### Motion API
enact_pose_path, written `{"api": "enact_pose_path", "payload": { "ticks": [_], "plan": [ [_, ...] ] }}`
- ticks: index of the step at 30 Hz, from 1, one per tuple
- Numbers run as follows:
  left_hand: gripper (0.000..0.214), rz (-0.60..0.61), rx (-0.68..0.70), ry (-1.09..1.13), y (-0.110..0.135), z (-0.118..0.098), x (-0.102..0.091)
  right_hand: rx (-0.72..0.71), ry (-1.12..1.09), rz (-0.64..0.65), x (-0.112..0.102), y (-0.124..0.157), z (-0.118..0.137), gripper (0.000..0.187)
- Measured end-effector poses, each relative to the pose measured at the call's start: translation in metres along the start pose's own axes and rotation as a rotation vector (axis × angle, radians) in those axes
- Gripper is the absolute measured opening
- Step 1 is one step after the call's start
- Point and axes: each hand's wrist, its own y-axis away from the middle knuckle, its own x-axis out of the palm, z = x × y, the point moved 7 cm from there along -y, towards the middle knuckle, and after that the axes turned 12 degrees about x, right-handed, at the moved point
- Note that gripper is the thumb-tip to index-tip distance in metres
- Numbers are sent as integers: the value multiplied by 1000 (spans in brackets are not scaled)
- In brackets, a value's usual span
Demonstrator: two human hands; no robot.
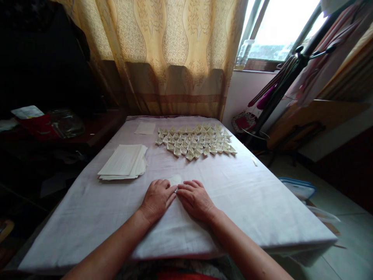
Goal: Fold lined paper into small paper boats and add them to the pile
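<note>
Both hands meet over a small folded piece of paper (175, 180) near the middle of the table, and most of it is hidden beneath them. My left hand (157, 197) presses its closed fingers on the left side of the paper. From the right, my right hand (196, 199) pinches the paper's near edge, its fingertips almost touching the left thumb. Beyond them stand many folded paper boats (190, 142), set close together in rows. To the left lies a stack of paper sheets (124, 161).
A single square sheet (145, 128) lies at the table's far left. The white tablecloth (247, 206) hangs over the table edges. A small white scrap (254, 161) lies near the right edge. A patterned curtain (175, 50) hangs behind; a coat stand (279, 89) leans into view at right.
</note>
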Motion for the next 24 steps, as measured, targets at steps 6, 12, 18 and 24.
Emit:
{"api": "enact_pose_path", "payload": {
  "ticks": [6, 12, 18, 24],
  "plan": [
    [16, 75, 39, -130, -12, -3, 1, 197, -14, 34, 8, -38, -30, 33],
    [14, 95, 120, -180, -17, -1, 5, 223, -7, 74, 19, -60, -38, 29],
    [14, 100, 240, -212, -10, 15, 11, 291, 7, 111, 12, -51, -41, 23],
    [18, 37, 346, -233, -10, 40, 13, 314, -13, 114, 7, -54, -43, 23]
  ]
}}
